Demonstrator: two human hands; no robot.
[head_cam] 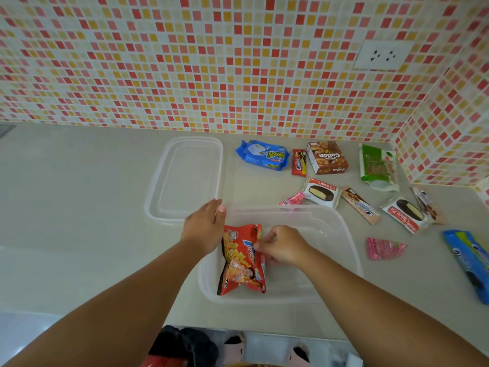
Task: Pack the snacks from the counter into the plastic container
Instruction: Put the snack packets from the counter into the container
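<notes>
Fingers of the right hand (pixel 281 245) pinch the crinkled top edge of a glossy red chip bag (pixel 242 260), which stands tilted inside the clear plastic container (pixel 341 234) at lower centre of the frame. Over on the other side, the left hand (pixel 205 230) lies with fingers fairly straight against the container's left rim, steadying it. Its flat, rounded-rectangle lid (pixel 185 178) rests on the smooth pale counter (pixel 79 207) just above and to the left. Snacks are scattered across the right half: a puffy blue pack (pixel 263 154), a brown cardboard box (pixel 327 157), a green pouch (pixel 377 166), two foil-wrapped chocolate pies (pixel 321 193) (pixel 404 214), a crumpled pink wrapper (pixel 385 248) and a long blue cookie sleeve (pixel 469 263) at the right edge. Small glossy mosaic tiles in red, orange and cream cover the wall (pixel 185 62).
</notes>
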